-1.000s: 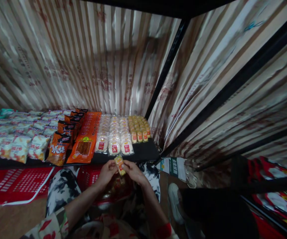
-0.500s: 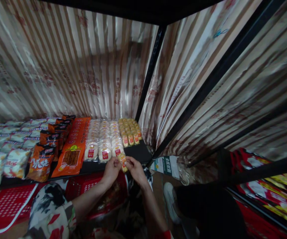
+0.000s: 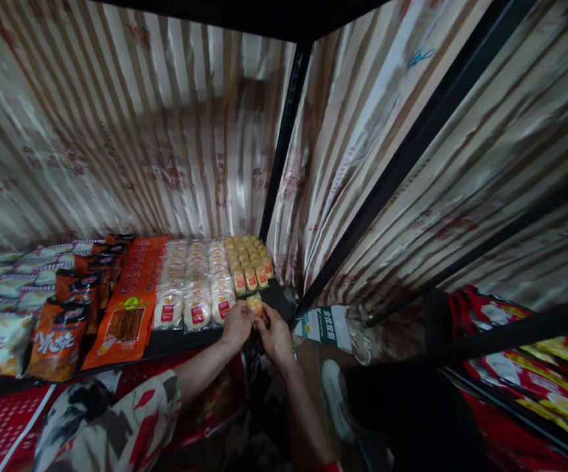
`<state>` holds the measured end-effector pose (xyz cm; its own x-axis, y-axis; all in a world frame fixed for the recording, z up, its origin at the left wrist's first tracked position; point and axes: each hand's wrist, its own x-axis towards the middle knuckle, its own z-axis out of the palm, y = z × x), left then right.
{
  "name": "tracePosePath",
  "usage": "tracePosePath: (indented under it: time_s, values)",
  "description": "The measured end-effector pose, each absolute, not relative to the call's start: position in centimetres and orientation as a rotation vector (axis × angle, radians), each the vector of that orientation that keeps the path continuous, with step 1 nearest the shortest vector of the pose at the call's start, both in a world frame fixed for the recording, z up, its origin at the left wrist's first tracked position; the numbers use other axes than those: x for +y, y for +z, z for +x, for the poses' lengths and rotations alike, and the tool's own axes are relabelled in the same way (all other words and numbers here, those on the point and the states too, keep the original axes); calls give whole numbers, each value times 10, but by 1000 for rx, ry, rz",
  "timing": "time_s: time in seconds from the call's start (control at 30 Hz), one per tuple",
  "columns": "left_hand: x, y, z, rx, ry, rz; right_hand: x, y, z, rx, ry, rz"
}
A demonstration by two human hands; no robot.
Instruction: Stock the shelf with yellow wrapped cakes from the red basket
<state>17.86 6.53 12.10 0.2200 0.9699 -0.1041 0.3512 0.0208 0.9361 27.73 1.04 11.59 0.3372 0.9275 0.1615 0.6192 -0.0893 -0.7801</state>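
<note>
Near the front edge of a black shelf, a small yellow packet is held between two hands, and clock directions are given from it. By the left hand, extended from 7 o'clock, it is pinched at its 9 o'clock side, the grip clamped on it; by the right hand, extended from 5 o'clock, it is pinched at its 4 o'clock side, thumb and fingers likewise closed on it. Whether the shelf is touched by the packet cannot be told. At 12 o'clock, yellow packets are stood in rows, labels faced forward. Toward 10 o'clock, round white packets in clear wrap are arranged in three columns, the nearest set just beside the left hand. At 9 o'clock, orange packaging is laid out, and beyond it orange-and-black bags and white bags are lined up. Below the shelf, a red perforated basket is placed at 8 o'clock. Between 3 and 4 o'clock, a white-and-green printed sack is seen low down. Between 4 and 5 o'clock, a white shoe is seen beside a dark-clothed leg. Behind the shelf, striped sheeting is hung.
</note>
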Motion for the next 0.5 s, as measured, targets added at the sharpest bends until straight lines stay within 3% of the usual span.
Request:
tracePosePath:
  time_s: [0.5]
  values:
    - [90,113,225,1418,688,1654,39,95,304,-1378,227,-2069]
